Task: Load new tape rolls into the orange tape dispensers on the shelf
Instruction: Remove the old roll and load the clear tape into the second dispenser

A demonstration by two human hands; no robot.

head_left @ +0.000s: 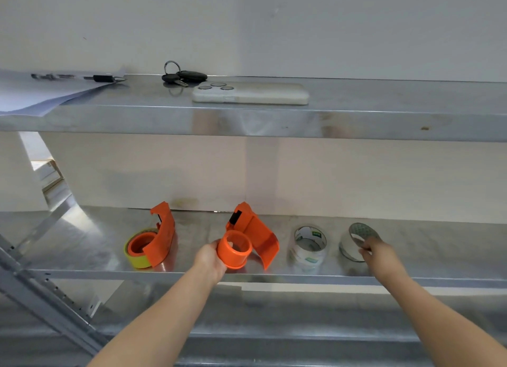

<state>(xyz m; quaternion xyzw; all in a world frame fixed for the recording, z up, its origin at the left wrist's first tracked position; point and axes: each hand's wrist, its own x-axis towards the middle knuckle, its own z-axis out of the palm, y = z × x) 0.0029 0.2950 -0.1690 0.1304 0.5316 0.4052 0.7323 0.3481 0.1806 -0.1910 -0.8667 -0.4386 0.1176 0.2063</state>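
Two orange tape dispensers lie on the metal shelf (82, 240). The left dispenser (162, 237) carries a yellow tape roll (137, 259). The middle dispenser (255, 235) has no roll on it; my left hand (210, 259) grips its orange round core (234, 248) from the left. To the right stand two clear tape rolls, one (308, 246) untouched, the other (354, 240) tilted, with my right hand (378, 252) pinching its rim.
An upper shelf (384, 114) holds a phone (251, 93), keys (182, 75), a pen (105, 78) and papers (30, 95). A slanted metal upright (41, 292) runs along the left. A lower shelf edge (301, 336) lies below my arms.
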